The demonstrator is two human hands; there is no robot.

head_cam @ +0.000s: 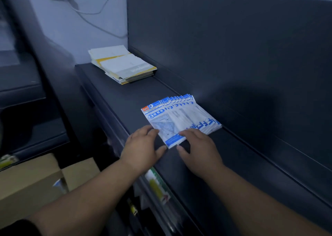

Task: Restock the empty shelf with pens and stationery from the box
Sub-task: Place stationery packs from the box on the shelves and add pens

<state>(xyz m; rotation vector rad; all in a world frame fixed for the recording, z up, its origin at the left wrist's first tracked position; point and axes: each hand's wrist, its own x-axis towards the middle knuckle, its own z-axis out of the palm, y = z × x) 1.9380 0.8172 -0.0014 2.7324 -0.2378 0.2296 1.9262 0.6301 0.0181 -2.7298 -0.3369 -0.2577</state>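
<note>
Several blue-and-white packets of geometry sets (181,118) lie fanned out in an overlapping row on the dark shelf (125,95). My left hand (143,146) rests flat at the near left corner of the front packet, fingertips on its edge. At the bottom edge of the same packets my right hand (197,149) has its fingers spread and touching them. Neither hand is closed around anything. A cardboard box (36,180) stands open on the floor at the lower left.
A stack of white and yellow paper pads (122,65) sits at the far end of the shelf by the wall. The dark back panel (233,56) rises behind the shelf. Packaged items (158,187) hang below the shelf's front edge. Cables run along the wall.
</note>
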